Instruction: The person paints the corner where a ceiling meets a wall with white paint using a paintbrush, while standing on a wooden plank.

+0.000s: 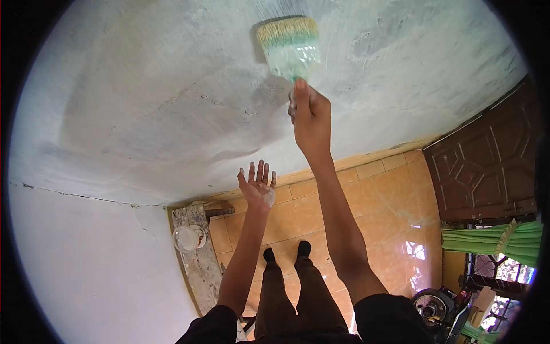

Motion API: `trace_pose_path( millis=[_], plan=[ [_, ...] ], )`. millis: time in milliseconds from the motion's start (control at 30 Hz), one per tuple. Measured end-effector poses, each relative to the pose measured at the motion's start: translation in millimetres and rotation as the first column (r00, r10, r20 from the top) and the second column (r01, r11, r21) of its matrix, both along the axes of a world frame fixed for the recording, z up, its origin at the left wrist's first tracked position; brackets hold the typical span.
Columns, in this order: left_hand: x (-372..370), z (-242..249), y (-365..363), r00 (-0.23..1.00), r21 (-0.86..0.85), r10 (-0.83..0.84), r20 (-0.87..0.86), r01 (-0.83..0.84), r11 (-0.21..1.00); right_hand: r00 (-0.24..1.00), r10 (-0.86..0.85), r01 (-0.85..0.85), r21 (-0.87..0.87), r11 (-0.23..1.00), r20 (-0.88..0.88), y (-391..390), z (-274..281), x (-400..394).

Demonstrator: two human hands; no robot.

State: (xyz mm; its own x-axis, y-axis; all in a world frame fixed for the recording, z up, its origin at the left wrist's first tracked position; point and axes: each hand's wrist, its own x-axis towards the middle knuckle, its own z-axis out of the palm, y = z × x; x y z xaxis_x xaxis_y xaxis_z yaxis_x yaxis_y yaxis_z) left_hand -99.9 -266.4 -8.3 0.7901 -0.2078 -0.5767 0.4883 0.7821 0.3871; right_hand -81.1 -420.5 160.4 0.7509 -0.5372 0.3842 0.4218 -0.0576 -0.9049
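Note:
My right hand is closed round the handle of a wide paintbrush, thumb pressed along it. The brush has pale bristles and a green-and-white smeared body, with its bristle end up against the patchy grey-white wall. Lower down and to the left, my left hand is raised with its fingers spread and nothing in it. White smears mark its palm and fingertips.
A paint-stained wooden bench stands at the left, carrying a white tub. Orange tiles cover the floor. On the right are a brown panelled door, a green curtain and a motorbike.

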Motion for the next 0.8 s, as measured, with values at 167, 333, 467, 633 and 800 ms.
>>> trace_pose_path(
  millis=[167, 333, 467, 633, 800],
  plan=[
    [-0.5, 6.8, -1.1, 1.0, -0.016, -0.011, -0.014, 0.011, 1.0, 0.982, -0.069, 0.059, -0.061, 0.996, -0.174, 4.2, -92.8, -1.4],
    [3.7, 3.0, 10.8, 0.999, 0.013, -0.019, 0.037, 0.018, 1.0, 0.952, -0.027, 0.039, 0.036, 0.999, -0.306, 19.3, -165.4, -45.4],
    [-2.5, -3.4, 10.1, 1.0, 0.02, 0.01, -0.004, -0.009, 1.0, 0.989, -0.001, 0.012, 0.078, 0.997, -0.145, 16.1, -73.0, -28.4],
    [-11.6, 0.1, 1.3, 0.999, 0.012, -0.031, 0.017, 0.031, 0.999, 0.99, -0.026, 0.033, 0.051, 0.998, -0.14, 8.8, -103.3, 4.5],
    [-7.2, 7.5, 1.7, 0.996, 0.055, -0.049, 0.074, 0.045, 0.997, 0.969, -0.006, 0.034, 0.109, 0.993, -0.246, 13.7, -146.5, -40.3]
  ],
)
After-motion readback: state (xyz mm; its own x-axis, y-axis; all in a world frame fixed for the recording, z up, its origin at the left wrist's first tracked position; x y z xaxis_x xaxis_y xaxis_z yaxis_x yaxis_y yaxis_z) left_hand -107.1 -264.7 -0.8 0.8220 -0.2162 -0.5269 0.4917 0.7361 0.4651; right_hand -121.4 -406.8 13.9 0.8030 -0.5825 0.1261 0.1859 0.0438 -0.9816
